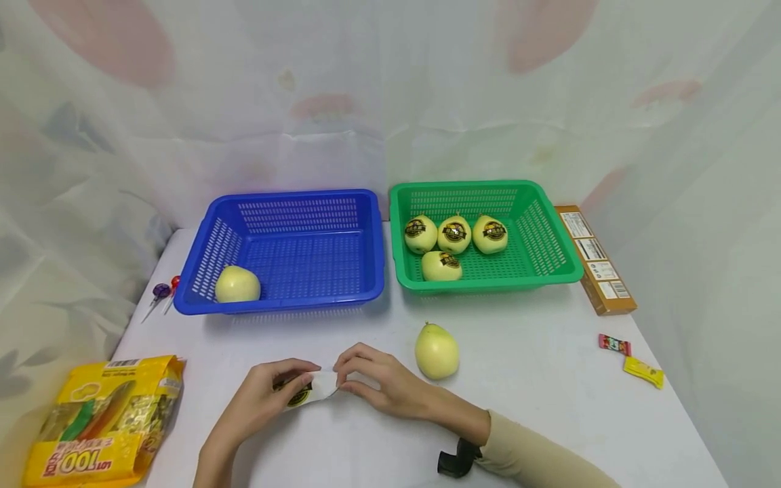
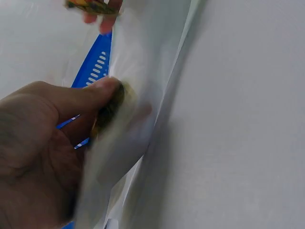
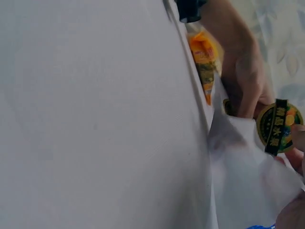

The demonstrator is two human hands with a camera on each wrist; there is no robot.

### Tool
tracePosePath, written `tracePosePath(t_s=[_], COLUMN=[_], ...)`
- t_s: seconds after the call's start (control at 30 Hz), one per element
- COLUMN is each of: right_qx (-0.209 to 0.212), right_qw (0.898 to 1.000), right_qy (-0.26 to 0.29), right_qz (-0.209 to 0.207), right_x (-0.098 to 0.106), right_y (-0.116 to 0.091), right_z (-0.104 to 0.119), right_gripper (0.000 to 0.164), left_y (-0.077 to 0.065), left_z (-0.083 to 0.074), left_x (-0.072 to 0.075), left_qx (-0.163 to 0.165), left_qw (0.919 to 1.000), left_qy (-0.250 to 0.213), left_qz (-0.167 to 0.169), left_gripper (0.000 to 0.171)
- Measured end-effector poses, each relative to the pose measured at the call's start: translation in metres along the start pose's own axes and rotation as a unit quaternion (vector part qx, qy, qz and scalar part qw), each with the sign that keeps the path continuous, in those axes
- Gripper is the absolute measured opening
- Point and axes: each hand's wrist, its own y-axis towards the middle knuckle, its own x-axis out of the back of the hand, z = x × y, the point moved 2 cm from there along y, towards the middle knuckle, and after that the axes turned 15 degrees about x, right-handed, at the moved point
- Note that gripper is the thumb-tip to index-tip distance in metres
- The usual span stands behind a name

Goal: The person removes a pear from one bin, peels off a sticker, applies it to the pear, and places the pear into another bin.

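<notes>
My left hand [image 1: 259, 396] grips a white sheet of stickers [image 1: 322, 386], thumb on top, with a round black-and-gold sticker beside the thumb. Fingertips of my right hand [image 1: 390, 385] pinch another round sticker [image 3: 272, 129] at the sheet's far end. In the left wrist view that sticker [image 2: 93, 6] shows at the top, in the right fingers [image 2: 107, 23]. Whether its edge still touches the sheet, I cannot tell. Just beyond the right wrist stands a plain yellow-green pear [image 1: 436, 352], with no sticker in sight.
A blue basket [image 1: 378, 271] at back left holds one plain pear [image 1: 238, 285]. The green basket [image 1: 488, 285] beside it holds several stickered pears [image 1: 454, 234]. Around the edges lie a yellow candy bag [image 1: 100, 423], lollipops [image 1: 161, 291], a brown box [image 1: 594, 261] and two wrapped candies [image 1: 643, 372].
</notes>
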Motion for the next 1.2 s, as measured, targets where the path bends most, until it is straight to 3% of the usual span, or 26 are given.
tracePosePath(t_s=[0.17,0.23,0.33,0.47,0.57,0.77,0.83,1.0,1.1,1.2], right_qx=[-0.006,-0.036,-0.113,-0.227,-0.267,-0.252,-0.244,-0.224,-0.209,-0.195], right_qw=[0.996,0.994,0.987,0.971,0.963,0.966,0.968,0.974,0.978,0.980], right_qy=[0.049,0.045,0.030,0.030,0.041,0.043,0.037,0.008,-0.011,-0.030], right_qz=[-0.069,-0.092,-0.108,-0.069,-0.014,0.038,0.045,0.033,0.017,-0.001], right_x=[0.031,0.051,0.087,0.125,0.138,0.143,0.141,0.134,0.130,0.127], right_y=[-0.006,-0.015,-0.033,-0.053,-0.060,-0.065,-0.065,-0.067,-0.069,-0.071], right_z=[0.014,0.017,0.016,0.012,0.008,0.000,-0.002,-0.004,-0.004,-0.005], right_gripper=[0.018,0.018,0.016,0.007,0.002,0.005,0.006,0.003,0.002,0.010], left_y=[0.001,0.001,0.001,0.007,0.014,0.031,0.036,0.046,0.051,0.055], left_z=[-0.001,-0.004,-0.014,-0.036,-0.057,-0.096,-0.104,-0.116,-0.120,-0.122], left_x=[0.003,0.005,0.004,-0.001,-0.012,-0.051,-0.066,-0.094,-0.104,-0.110], left_qx=[0.002,-0.019,-0.075,-0.138,-0.165,-0.201,-0.207,-0.231,-0.234,-0.226], left_qw=[0.9997,0.9988,0.9939,0.9847,0.9786,0.9636,0.9597,0.9590,0.9627,0.9684], left_qy=[0.024,0.046,0.080,0.103,0.110,0.121,0.128,0.134,0.123,0.099], left_qz=[-0.002,0.001,0.006,0.025,0.054,0.129,0.140,0.095,0.056,0.039], left_gripper=[0.015,0.018,0.024,0.028,0.027,0.042,0.051,0.061,0.060,0.055])
